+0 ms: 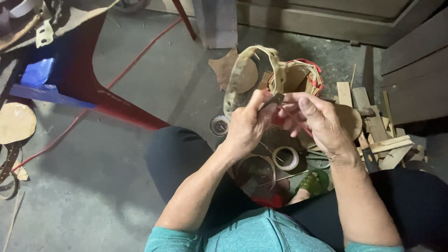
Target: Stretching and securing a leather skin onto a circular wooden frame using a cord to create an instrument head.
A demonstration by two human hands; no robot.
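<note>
Two hands met over the lap, both closed on the same work. The left hand (247, 125) pinched the lower end of a curved tan strap (242, 74), thumb pressed on top, fingers narrow around it. The right hand (317, 119) was curled close beside it, fingertips bent toward the same spot on the strap's end and toward a small dark piece there; what that piece was, I could not tell. From the hands the strap rose up and away, arching over to the right, so its long line ran from the left hand's grip outward, away from the body. The left hand was the nearer one to the strap's body; the right touched only at the end.

Beyond the arch stood a small woven basket (303, 77) with red trim. A roll of tape (285, 157) lay on the floor below the hands, wooden offcuts (373, 126) were heaped to the right, and a red frame (116, 109) stood at left.
</note>
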